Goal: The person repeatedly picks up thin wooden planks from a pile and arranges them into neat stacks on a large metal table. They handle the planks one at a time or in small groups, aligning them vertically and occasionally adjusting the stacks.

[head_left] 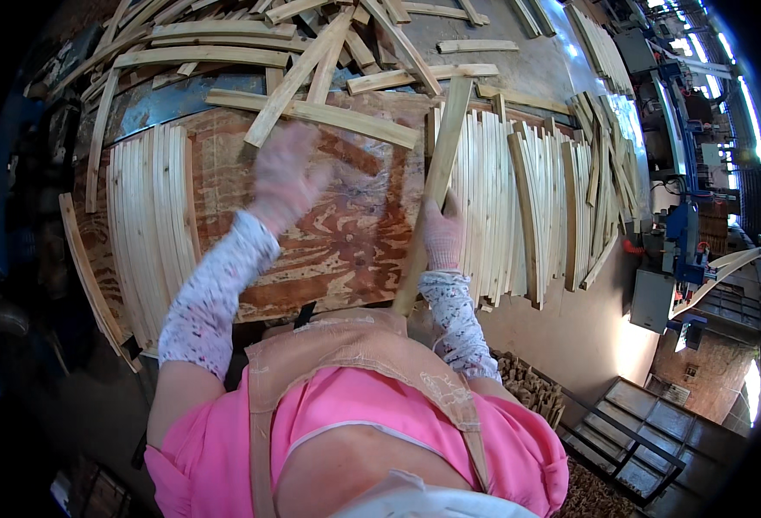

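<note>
My right hand (443,231), in a pale knit glove, is closed around a long wooden strip (451,129). The strip stretches from near my apron toward the far side of the table. My left hand (287,180), also gloved, is smeared by motion above the bare left-middle of the plywood tabletop (311,259), so its fingers cannot be read. Just beyond it lies a loose wooden strip (355,123), crossed by another strip (298,78) that slants up to the pile. Close by my right hand, light strips (484,207) lie side by side in a row.
A second row of strips (152,224) covers the table's left end. Past the far edge, a jumbled pile of strips (216,43) spreads over a metal surface. More strips (600,164) lean at the right end. Blue-and-grey machinery (682,237) stands farther right, with a metal rack (635,440) below it.
</note>
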Demonstrator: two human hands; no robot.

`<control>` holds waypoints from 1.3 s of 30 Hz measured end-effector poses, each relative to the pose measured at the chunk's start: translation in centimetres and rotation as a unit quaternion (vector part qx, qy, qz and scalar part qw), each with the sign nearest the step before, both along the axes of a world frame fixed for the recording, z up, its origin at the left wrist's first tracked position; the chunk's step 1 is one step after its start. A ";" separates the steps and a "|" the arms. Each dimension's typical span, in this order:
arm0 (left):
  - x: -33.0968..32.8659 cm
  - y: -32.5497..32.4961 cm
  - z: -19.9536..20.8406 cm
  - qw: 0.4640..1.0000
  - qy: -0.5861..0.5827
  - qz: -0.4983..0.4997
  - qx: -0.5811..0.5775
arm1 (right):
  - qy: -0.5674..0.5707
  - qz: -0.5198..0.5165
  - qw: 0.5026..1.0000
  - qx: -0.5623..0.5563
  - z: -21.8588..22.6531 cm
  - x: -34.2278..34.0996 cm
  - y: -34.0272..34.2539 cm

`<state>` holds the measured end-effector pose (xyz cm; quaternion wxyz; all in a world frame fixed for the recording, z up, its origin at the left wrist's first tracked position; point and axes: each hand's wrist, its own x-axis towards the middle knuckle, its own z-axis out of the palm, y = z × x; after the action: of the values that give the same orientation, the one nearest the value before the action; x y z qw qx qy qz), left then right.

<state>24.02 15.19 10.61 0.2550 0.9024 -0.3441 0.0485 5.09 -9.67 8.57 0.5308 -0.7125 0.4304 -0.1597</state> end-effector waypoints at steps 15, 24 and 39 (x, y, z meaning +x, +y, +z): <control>-8.1 -1.6 1.2 0.650 0.626 -0.141 -0.408 | -0.106 0.060 0.984 0.133 3.9 6.1 4.9; 0.1 -3.0 -5.6 0.682 0.682 0.118 -0.236 | -0.032 0.091 0.984 0.152 5.9 1.8 4.7; 10.1 -12.6 -9.2 0.453 0.677 0.234 -0.531 | -0.159 -0.055 0.882 0.440 3.2 -4.9 3.3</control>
<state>34.08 2.63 1.45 0.8158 0.3871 0.2538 -0.3467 0.17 -6.39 11.79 0.8413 -0.3459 0.4048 -0.0939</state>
